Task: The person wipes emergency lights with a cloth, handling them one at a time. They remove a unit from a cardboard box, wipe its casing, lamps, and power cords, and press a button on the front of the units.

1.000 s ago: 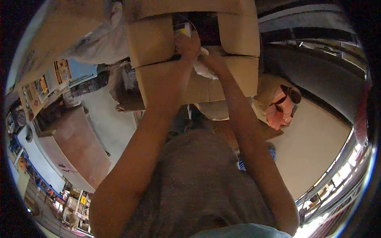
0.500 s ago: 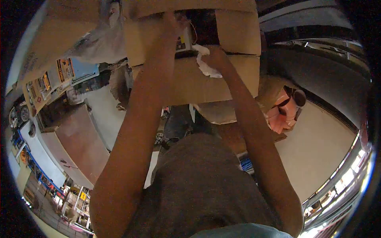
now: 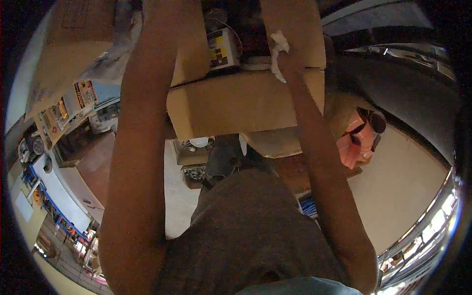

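Observation:
An open cardboard box (image 3: 236, 105) stands in front of me, its near flap folded out toward me. Inside it lies a white package with a yellow and black label (image 3: 222, 48), a thin cord looping beside it. My right hand (image 3: 291, 61) is closed around a crumpled white cloth or paper (image 3: 278, 46), over the right flap of the box. My left forearm reaches up past the left flap, and the left hand is beyond the top edge of the view.
Orange-pink curved pieces (image 3: 359, 140) lie at the right beside a pale board (image 3: 398, 191). A reddish-brown box (image 3: 93, 167) is at the left. Below the flap sits a small tray of metal parts (image 3: 194, 174). Printed cartons (image 3: 64, 113) stand upper left.
My left hand has left the box opening and moved up and left out of view. My right hand has shifted right and slightly up with the white cloth or paper, uncovering more of the package.

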`<state>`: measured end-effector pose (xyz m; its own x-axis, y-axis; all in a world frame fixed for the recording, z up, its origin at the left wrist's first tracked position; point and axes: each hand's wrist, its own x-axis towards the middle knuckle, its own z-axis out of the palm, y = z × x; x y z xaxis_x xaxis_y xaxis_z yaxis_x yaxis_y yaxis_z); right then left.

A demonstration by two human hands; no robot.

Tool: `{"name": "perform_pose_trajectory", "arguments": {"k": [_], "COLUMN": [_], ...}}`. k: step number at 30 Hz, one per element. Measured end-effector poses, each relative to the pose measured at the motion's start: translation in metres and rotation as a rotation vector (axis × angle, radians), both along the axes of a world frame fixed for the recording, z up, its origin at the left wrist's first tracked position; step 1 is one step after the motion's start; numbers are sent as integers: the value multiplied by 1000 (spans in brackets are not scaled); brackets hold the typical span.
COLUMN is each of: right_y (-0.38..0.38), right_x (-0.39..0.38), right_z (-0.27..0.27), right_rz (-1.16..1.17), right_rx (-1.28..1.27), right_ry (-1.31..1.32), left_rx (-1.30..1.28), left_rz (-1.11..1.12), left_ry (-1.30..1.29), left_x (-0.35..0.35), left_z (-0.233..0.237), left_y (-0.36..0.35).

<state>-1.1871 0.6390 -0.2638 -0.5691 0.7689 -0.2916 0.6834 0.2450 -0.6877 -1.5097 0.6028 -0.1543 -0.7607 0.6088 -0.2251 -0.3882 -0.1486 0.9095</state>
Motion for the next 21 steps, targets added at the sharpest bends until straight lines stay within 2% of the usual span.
{"name": "perform_pose_trajectory", "arguments": {"k": [2, 3, 5, 6, 8, 9, 10, 11, 12, 14, 17, 18, 20, 21], "right_y": [9, 20, 42, 22, -36, -32, -24, -20, -13, 7, 3, 1, 4, 7], "right_x": [0, 0, 3, -3, -27, -26, -22, -22, -18, -28, -27, -20, -4, -2], "right_z": [9, 2, -21, -28, -44, -57, -72, -70, -67, -12, 32, 35, 42, 44], "right_rz": [-83, -83, 313, 305, 643, 644, 699, 752, 752, 748, 725, 727, 738, 742], "right_rx": [-72, -76, -1234, -1234, 437, 439, 554, 667, 660, 288, 302, 303, 449, 453], "right_ry": [11, 9, 100, 98, -292, -291, -377, -463, -466, -639, -633, -640, -412, -413], "left_rx": [-50, -54, -133, -132, -40, -38, 54, 145, 235, 420, 717, 720, 661, 630], "left_rz": [-212, -212, -93, -99, -256, -254, -286, -318, -351, -411, -478, -474, -429, -406], "left_ry": [19, 17, -43, -48, -111, -109, -62, -15, 28, 110, 247, 243, 335, 383], "left_x": [-3, -3, -6, -17, -49, -51, -50, -49, -45, -34, -5, -3, -4, -6], "left_z": [-2, -7, -35, -64, -117, -121, -124, -128, -132, -139, -140, -138, -140, -141], "left_y": [-10, -8, 3, 8, 9, 9, 8, 6, 4, 2, 5, 3, 1, -1]}}
